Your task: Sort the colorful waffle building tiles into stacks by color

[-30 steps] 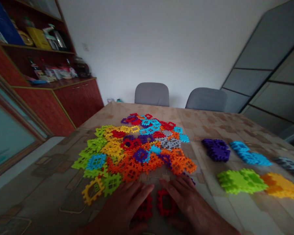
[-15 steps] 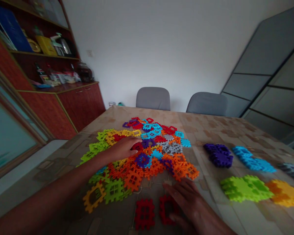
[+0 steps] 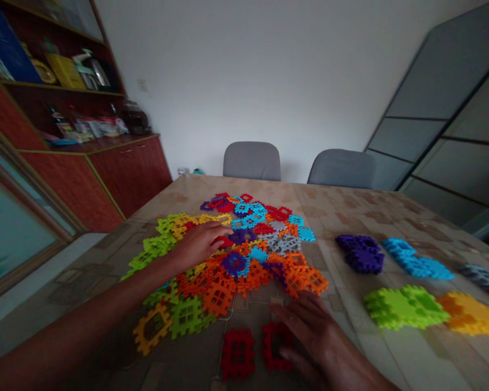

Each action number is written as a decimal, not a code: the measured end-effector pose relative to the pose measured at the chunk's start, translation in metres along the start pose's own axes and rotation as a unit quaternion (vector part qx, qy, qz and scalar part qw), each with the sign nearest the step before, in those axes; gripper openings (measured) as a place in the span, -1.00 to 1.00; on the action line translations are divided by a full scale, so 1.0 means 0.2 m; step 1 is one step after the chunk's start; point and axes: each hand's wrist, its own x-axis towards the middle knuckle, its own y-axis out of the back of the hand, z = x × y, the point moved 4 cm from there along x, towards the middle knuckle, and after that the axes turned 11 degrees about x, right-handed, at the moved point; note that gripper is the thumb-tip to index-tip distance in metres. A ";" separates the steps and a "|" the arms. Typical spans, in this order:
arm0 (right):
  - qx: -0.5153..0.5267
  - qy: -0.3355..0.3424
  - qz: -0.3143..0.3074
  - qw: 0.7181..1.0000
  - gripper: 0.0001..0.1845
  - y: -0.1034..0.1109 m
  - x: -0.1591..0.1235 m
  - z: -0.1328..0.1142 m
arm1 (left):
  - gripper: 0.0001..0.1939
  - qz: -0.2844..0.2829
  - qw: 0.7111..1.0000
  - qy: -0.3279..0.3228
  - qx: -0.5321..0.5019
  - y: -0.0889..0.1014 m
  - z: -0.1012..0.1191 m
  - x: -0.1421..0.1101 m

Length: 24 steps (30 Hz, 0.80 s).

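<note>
My left hand [image 3: 201, 241] reaches over a mixed pile of plastic interlocking blocks, thumb and fingers apart. A red block [image 3: 225, 241] lies by its fingertips, beside a purple block [image 3: 242, 235]; a firm hold on it is not visible. At the near side of the table, my right hand [image 3: 309, 328] rests with spread fingers over a red window-frame block [image 3: 271, 347], partly hiding it. To its left lies a red block with a four-pane window [image 3: 238, 354]. Orange blocks [image 3: 220, 293] and green blocks [image 3: 189, 315] lie at the pile's near edge.
On the right stand sorted stacks of purple blocks [image 3: 361, 255], light-blue blocks [image 3: 418, 259], lime-green blocks [image 3: 405, 308], yellow-orange blocks [image 3: 472, 315] and grey blocks [image 3: 483, 279]. Two grey chairs [image 3: 251, 161] are behind the table [image 3: 342, 209]. A wooden cabinet [image 3: 126, 168] is at left.
The whole view has shifted slightly. My left hand has drawn back a little to the left, near the same red block. The right hand stays over the red window-frame block.
</note>
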 end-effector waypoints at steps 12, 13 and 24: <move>0.014 -0.001 0.002 1.000 -0.48 0.03 0.07 -0.02 | -0.66 0.018 0.999 -0.034 0.012 0.03 0.15 -0.54; 0.020 -0.002 0.006 1.000 -0.49 0.03 0.08 -0.02 | -0.65 0.019 0.999 -0.033 0.008 0.04 0.14 -0.56; 0.057 0.020 0.026 0.998 -0.43 0.07 0.29 -0.05 | -0.47 -0.017 0.997 -0.077 -0.015 0.07 0.16 -0.51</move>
